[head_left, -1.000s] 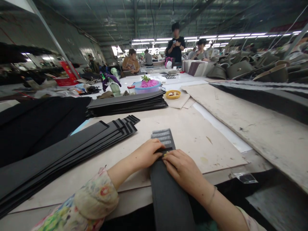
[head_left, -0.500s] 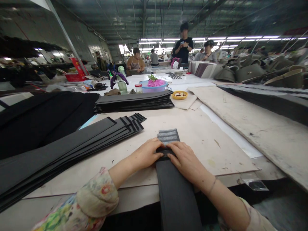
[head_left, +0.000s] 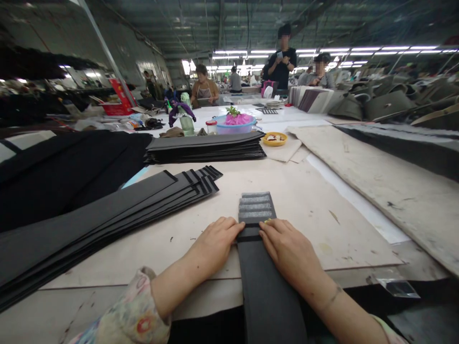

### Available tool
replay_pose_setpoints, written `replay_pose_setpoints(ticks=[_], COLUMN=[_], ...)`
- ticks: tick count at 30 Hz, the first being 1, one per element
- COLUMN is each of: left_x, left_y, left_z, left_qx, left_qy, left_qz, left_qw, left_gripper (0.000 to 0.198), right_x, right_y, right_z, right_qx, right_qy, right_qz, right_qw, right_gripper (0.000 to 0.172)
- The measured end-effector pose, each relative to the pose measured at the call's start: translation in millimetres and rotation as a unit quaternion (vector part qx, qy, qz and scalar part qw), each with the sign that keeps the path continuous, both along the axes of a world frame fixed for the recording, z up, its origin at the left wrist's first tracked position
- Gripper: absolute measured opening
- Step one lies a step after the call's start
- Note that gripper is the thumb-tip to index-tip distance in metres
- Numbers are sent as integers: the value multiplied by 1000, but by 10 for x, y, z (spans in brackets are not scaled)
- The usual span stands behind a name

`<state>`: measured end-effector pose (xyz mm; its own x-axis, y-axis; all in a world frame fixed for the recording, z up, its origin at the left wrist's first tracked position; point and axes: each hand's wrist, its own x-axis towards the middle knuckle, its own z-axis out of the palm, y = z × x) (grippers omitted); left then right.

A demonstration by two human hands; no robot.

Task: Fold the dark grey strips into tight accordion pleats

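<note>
Dark grey fabric strips [head_left: 270,286] lie lengthwise in front of me, layered, with several fuzzy light-grey bands staggered at the far end. Black bands cross them just below. At the left edge, by the upper black band, the bunched fingertips of my left hand [head_left: 220,239] grip the strips. My right hand [head_left: 292,243] is closed at the right edge, its fingertips on the top strip. Something small and yellow shows at its index fingertip; I cannot make out what. The undersides of both hands are hidden.
A fanned pile of dark strips [head_left: 143,205] lies to the left, with another stack [head_left: 204,148] behind. Beyond are a yellow dish [head_left: 275,139] and a blue basin [head_left: 234,127]. A large board [head_left: 387,186] covers the right side. Several people are farther back.
My hands have moved apart from the middle of the strip to its two edges, uncovering the black bands between them. The whole view has shifted slightly.
</note>
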<state>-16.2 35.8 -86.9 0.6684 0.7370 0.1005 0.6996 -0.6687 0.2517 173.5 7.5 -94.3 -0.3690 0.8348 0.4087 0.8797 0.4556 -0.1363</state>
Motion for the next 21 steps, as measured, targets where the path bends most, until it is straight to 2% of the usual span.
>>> replay_pose_setpoints(ticks=[4, 7, 10, 13, 16, 18, 19, 21], left_x=[-77, -114, -101, -36, 42, 89, 111, 152], left_y=[-47, -50, -96, -187, -263, -287, -294, -314], left_z=[-32, -8, 25, 48, 47, 32, 23, 7], left_qx=[-44, -69, -83, -86, -95, -147, -193, -304], left_qy=[-57, -111, -123, -127, -192, -260, -301, -393], left_qz=[38, 82, 132, 144, 143, 156, 167, 177], left_qw=[997, 988, 980, 978, 966, 941, 919, 850], left_gripper=[36, 30, 31, 35, 41, 44, 47, 56], right_x=[13, 30, 53, 76, 93, 101, 104, 110], right_y=[-13, -6, -3, 2, 12, 18, 20, 23], right_z=[-27, -42, -79, -125, -156, -164, -166, -170], right_qx=[5, -6, -12, -12, -14, -17, -17, -17], right_qy=[15, 43, 88, 139, 166, 172, 174, 180], right_qz=[-4, 4, 5, 12, 13, 13, 13, 13], right_qw=[1000, 999, 996, 990, 986, 985, 984, 983], right_gripper=[24, 23, 23, 24, 25, 26, 26, 26])
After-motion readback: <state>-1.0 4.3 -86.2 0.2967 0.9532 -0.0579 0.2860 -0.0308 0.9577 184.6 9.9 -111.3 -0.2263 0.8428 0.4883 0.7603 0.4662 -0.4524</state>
